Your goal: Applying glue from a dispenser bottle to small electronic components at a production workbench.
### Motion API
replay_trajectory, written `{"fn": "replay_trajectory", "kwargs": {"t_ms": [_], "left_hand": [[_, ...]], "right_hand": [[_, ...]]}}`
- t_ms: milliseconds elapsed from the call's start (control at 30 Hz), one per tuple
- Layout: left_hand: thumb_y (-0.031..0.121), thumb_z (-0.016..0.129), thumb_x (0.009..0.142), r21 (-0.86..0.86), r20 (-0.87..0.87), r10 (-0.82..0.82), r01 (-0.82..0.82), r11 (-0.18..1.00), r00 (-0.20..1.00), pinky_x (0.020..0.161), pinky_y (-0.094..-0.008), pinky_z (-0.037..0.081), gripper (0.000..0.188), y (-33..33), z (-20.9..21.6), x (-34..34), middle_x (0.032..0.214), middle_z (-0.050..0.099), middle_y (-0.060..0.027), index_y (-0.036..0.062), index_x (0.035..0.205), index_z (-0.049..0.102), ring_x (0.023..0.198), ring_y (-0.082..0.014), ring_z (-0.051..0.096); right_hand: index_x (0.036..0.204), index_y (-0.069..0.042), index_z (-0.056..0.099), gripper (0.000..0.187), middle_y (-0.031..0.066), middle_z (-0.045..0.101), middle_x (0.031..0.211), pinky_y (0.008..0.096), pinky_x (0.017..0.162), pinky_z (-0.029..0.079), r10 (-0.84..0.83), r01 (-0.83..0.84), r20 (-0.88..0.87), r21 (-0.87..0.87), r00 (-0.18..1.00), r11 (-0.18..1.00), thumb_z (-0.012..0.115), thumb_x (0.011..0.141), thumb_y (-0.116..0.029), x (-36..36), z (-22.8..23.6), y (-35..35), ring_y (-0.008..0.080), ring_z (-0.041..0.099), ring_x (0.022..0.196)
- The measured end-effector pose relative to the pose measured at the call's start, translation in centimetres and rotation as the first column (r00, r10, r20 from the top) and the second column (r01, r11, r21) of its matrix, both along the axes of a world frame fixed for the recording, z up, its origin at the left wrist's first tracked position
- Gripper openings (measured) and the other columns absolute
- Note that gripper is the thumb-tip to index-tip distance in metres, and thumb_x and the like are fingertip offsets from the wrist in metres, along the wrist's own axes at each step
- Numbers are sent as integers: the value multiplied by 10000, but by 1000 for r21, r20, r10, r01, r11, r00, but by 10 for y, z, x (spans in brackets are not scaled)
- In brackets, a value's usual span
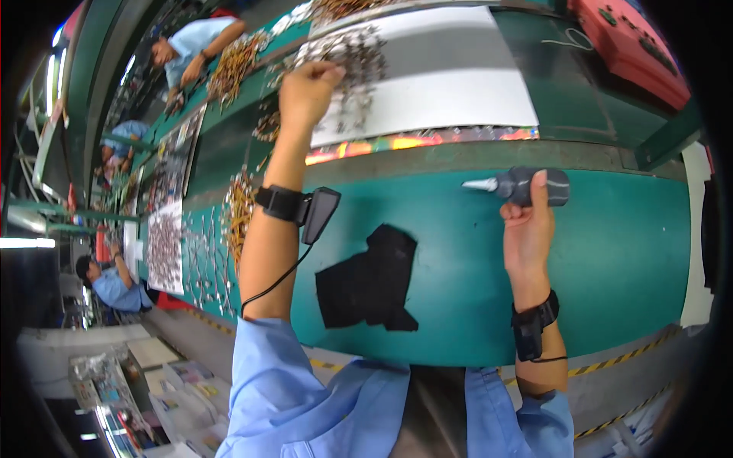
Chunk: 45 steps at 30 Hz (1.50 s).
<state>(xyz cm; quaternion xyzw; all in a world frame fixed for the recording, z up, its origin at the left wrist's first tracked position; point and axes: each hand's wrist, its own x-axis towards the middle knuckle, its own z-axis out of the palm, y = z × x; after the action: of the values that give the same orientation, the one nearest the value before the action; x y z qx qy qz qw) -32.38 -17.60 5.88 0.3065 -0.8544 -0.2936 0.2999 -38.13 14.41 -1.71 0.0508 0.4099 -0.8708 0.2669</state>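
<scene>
My right hand [531,237] grips a dark grey squeeze bottle [551,188] with a pale pointed nozzle aimed left, above the green mat. Stretched out to the far left, my left hand [308,95] is over the edge of a white sheet [466,72]. Its fingers are curled together, and whatever they hold is hidden. Close around them, many small dark metal parts [366,57] are spread in rows on the sheet, partly blurred. A black cloth [366,281] lies on the green mat [458,305] between my forearms.
Bundles of brownish metal-tipped parts [239,210] lie left of my left forearm. A red tray [630,46] stands far right beside a green metal post [672,136]. A ledge [473,159] separates mat and sheet. Several co-workers in blue work along the line at left.
</scene>
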Motion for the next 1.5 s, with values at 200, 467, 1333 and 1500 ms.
{"fn": "replay_trajectory", "kwargs": {"t_ms": [200,467,1333,1500], "left_hand": [[188,601,802,48,-78,80,-76,996,994,584,-203,397,220,66,27,166,718,591,-23,-9,896,631,638,-83,494],[136,545,838,137,7,549,-544,828,836,595,-227,417,165,112,-43,346,797,607,-45,-5,864,627,646,-108,506],[44,590,778,511,10,603,-523,683,798,549,-236,491,213,131,-43,335,830,579,-83,-52,960,535,714,-159,608],[9,572,782,738,-301,592,-210,641,748,557,-243,510,219,122,-35,341,897,582,-98,-40,991,525,801,-183,605]], "right_hand": [[829,-80,531,230,-2,520,720,213,485,298,-48,44,-44,-81,998,996,532,867,-307,-2,0,0,69,370,534],[837,-57,512,234,37,517,741,228,487,302,36,-54,-160,-110,986,992,540,864,-288,6,3,-6,102,376,561],[827,-88,510,235,-11,483,700,216,463,274,2,-8,-97,-66,995,998,544,859,-319,14,8,-7,64,348,538],[824,-90,508,243,-16,468,671,214,459,278,-12,9,-58,-59,998,998,541,859,-328,14,13,-4,61,354,526]]}}
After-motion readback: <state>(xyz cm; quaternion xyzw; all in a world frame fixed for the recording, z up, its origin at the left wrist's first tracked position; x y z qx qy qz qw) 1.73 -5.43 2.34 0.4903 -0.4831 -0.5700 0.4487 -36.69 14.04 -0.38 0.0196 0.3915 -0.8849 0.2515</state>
